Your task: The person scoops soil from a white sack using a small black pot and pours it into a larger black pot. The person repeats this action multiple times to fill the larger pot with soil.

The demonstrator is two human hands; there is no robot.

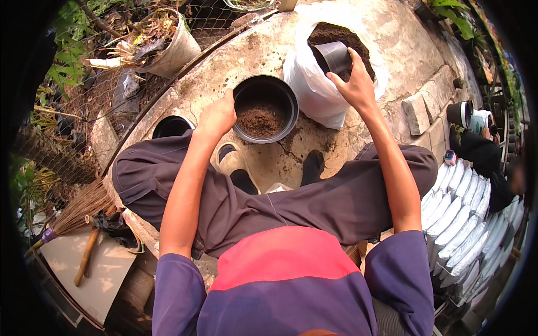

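Observation:
My left hand (215, 113) grips the left rim of a round black plastic plant pot (290, 122), which stands on the concrete with some brown soil (261, 119) in its bottom. My right hand (355, 82) holds a small black plastic pot (334, 56), tilted on its side, inside the mouth of a white plastic sack (309, 94). Dark soil (328, 33) fills the sack around the small pot. The sack stands to the right of the large pot.
Another black pot (170, 127) is by my left knee. A chain-link fence (197, 19) borders the left, with a bucket of dry leaves (178, 50) behind it. Bricks (416, 114), stacked white bags (458, 218) and a person in dark clothing (477, 153) are at right. A twig broom (80, 208) lies lower left.

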